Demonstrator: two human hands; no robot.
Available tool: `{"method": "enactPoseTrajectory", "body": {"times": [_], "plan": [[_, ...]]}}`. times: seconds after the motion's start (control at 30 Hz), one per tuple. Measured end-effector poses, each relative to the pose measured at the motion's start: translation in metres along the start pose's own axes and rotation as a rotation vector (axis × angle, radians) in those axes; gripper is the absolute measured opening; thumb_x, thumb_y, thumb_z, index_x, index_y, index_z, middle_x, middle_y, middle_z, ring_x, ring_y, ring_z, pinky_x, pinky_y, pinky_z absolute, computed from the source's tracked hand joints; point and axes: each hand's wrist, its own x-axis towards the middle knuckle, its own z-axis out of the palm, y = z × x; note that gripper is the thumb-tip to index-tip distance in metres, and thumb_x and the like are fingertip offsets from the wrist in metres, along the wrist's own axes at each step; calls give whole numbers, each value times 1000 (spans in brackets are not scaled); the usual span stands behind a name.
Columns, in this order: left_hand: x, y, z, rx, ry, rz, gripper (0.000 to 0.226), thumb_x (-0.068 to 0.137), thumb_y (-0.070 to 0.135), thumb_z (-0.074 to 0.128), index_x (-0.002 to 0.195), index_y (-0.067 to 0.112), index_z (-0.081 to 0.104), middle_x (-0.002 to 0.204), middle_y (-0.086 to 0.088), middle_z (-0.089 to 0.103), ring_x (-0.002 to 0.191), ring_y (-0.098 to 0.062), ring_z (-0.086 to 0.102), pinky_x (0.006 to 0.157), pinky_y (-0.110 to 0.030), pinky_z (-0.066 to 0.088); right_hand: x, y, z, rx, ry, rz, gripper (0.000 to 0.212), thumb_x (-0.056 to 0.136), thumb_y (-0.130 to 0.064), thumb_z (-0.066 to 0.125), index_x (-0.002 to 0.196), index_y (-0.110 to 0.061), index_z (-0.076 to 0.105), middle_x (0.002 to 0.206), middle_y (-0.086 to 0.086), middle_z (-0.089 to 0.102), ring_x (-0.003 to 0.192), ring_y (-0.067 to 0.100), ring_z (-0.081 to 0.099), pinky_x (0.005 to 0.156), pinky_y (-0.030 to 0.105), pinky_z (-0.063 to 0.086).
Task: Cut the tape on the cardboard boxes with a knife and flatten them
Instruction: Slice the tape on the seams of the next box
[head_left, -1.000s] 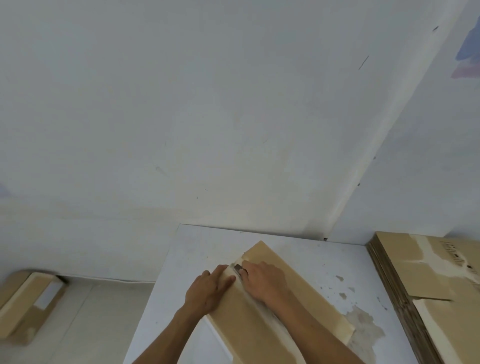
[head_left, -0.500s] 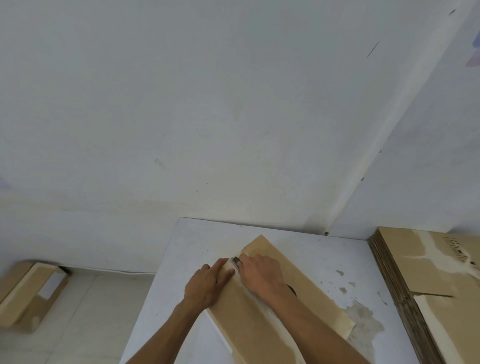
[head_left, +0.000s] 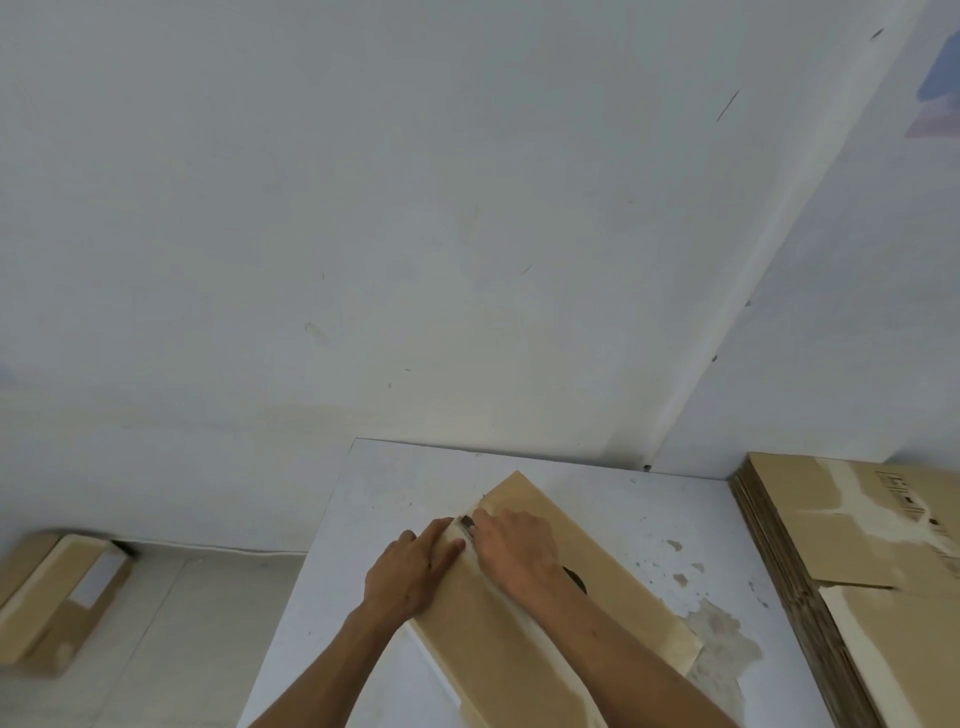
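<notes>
Cutting near the far end of the tape (head_left: 524, 618), the right hand (head_left: 519, 558) curls its grip round the knife (head_left: 466, 525) at lower centre, on the box (head_left: 545, 618) lying on the bench (head_left: 395, 483). The left hand (head_left: 410, 569) presses flat, fingers straight. Best keep those fingers clear of the blade. The box looks closed; contents unseen.

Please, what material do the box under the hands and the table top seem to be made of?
The box: brown cardboard, matte, with a pale tape strip along its seam. The table top: probably a painted or laminated white board, since worn patches near its right side show a duller layer beneath; the core material cannot be told.
</notes>
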Motion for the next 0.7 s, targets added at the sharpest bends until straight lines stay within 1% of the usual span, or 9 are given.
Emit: {"method": "enactPoseTrajectory", "body": {"times": [0.17, 0.23, 0.33, 0.5, 0.6, 0.67, 0.7], "plan": [[1, 0, 0, 11, -3, 1, 53, 100, 71, 20, 147, 52, 33, 110, 2, 56, 106, -21, 60, 89, -38, 52, -4, -2, 3, 25, 28, 3, 30, 111, -23, 32, 132, -15, 51, 112, 8, 67, 85, 27, 62, 67, 37, 40], [1, 0, 0, 6, -5, -1, 52, 100, 71, 21, 147, 52, 33, 108, 2, 55, 105, -21, 60, 88, -38, 53, -2, -1, 1, 21, 27, -4, 32, 111, -25, 30, 130, -14, 54, 113, 8, 68, 91, 28, 66, 67, 36, 39], [0, 0, 0, 1, 1, -4, 51, 101, 70, 22, 147, 52, 34, 106, 2, 55, 104, -21, 60, 88, -38, 53, -1, 1, 1, 59, -2, 2, 32, 111, -27, 32, 127, -14, 57, 115, 9, 68, 99, 30, 66, 69, 36, 39], [1, 1, -1, 4, 3, -9, 51, 100, 71, 20, 146, 54, 34, 106, 4, 54, 106, -20, 60, 88, -38, 52, -1, 4, 2, 86, -13, 31, 33, 111, -30, 32, 127, -16, 57, 117, 9, 67, 101, 31, 66, 71, 36, 40], [2, 0, 0, 11, 7, -6, 51, 100, 71, 20, 146, 54, 34, 104, 5, 52, 105, -20, 60, 87, -38, 52, -3, 0, 1, 60, -3, 30, 31, 111, -27, 32, 128, -15, 55, 114, 8, 67, 92, 29, 65, 69, 36, 39], [2, 0, 1, 18, 5, -8, 51, 100, 71, 20, 146, 53, 34, 105, 5, 53, 106, -20, 60, 86, -37, 52, -6, -2, 2, 41, 3, 33, 31, 112, -24, 31, 130, -14, 54, 112, 8, 67, 80, 27, 57, 67, 36, 38], [2, 0, 1, 20, 3, -7, 51, 100, 70, 20, 146, 53, 34, 106, 4, 53, 105, -20, 60, 86, -37, 52, -8, -3, 1, 35, 5, 40, 30, 112, -22, 31, 131, -14, 53, 111, 8, 66, 77, 26, 52, 67, 36, 37]]}}
